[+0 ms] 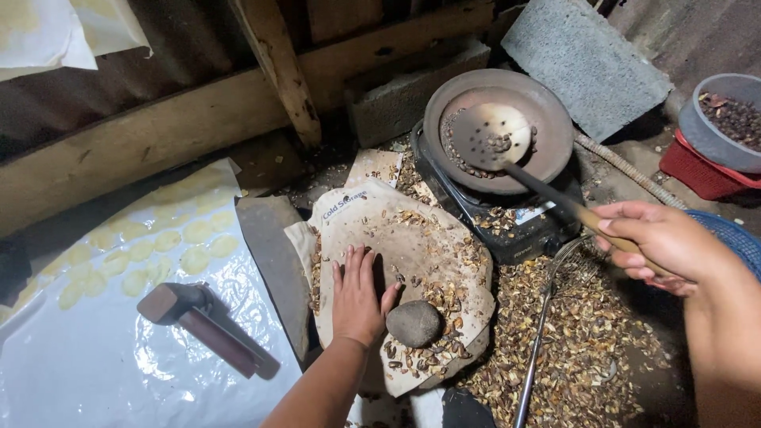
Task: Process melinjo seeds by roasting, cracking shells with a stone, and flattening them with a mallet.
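Note:
My right hand (664, 242) grips the wooden handle of a perforated metal spatula (489, 136), whose head rests in a round dark pan (547, 107) holding a few roasted nuts. The pan sits on a black stove (507, 226). My left hand (358, 296) lies flat, fingers apart, on a brown paper sack (396, 230) spread over a stone. A round grey stone (414, 323) sits just right of that hand. Shell pieces are scattered over the sack.
Broken shells (587, 341) cover the floor at right, with a wire skimmer (547, 317) lying on them. A wooden mallet (202, 317) rests on white plastic sheeting (119, 357) with flattened yellow discs (170, 242). A grey bowl of nuts (725, 119) tops a red basket. Concrete blocks stand behind.

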